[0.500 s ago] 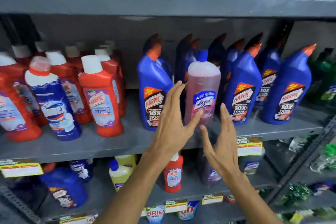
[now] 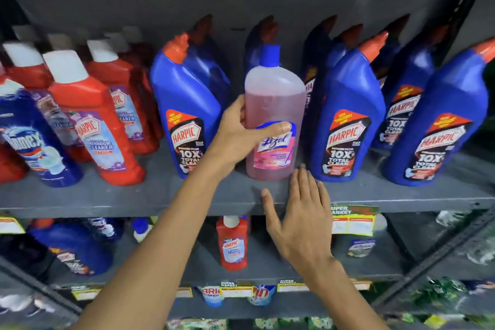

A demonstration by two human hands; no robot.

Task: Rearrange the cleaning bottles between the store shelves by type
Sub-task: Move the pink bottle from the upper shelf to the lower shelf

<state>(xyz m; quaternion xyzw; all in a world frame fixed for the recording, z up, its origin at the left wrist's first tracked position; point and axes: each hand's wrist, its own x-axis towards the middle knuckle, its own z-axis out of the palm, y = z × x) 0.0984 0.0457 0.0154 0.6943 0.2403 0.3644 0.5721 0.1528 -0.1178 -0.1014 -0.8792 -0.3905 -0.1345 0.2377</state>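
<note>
Nearest, right hand point(image 2: 300, 220) flat and open by the grey shelf point(image 2: 107, 198) edge, holding nothing. Just past it, left hand point(image 2: 241, 134) wrapped around the pink bottle point(image 2: 276, 104), full of pink stuff, standing on the shelf. Tight beside and behind, blue bottles point(image 2: 345, 120) crowding both sides; red bottles point(image 2: 93, 120) farther left.

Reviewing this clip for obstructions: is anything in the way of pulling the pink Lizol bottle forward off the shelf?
Nothing visible. The left hand already grips the pink Lizol bottle; blue Harpic bottles only flank it. The right hand hovers open below its base.
</note>
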